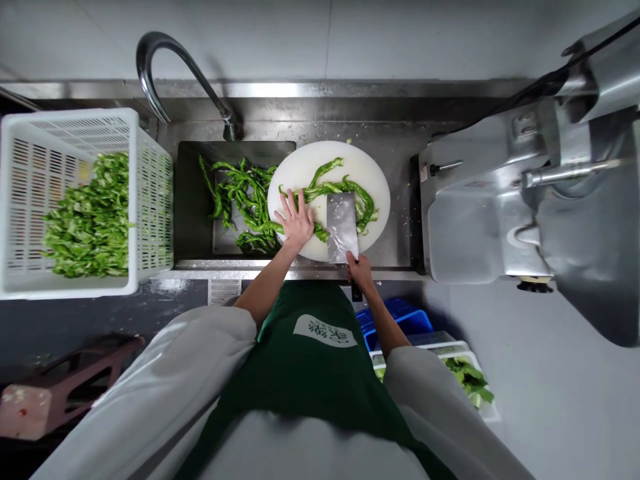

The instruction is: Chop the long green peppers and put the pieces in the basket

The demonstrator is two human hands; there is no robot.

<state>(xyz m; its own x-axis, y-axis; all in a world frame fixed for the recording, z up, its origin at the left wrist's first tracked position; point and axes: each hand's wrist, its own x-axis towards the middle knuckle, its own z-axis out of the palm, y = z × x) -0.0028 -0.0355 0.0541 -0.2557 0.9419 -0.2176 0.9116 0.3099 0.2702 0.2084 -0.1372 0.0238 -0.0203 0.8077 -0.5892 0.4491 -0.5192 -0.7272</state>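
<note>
My right hand point(359, 272) is wrapped round the dark handle of a cleaver point(342, 227). Its broad blade lies over the front part of a round white cutting board point(305, 163), against some long green peppers point(367, 203). With fingers spread, my left hand point(297, 221) rests on peppers at the board's left side. The blade hides part of the peppers beneath or behind it. Left of the board, a heap of whole green peppers point(245, 193) fills part of the sink basin and reaches the board's edge.
A white crate point(134, 200) on the left holds cut green peppers point(93, 220). A curved faucet point(150, 73) stands behind the sink point(193, 200). To the right is a metal machine point(465, 200). Blue point(417, 320) and white bins point(487, 400) with leafy greens sit low at front right.
</note>
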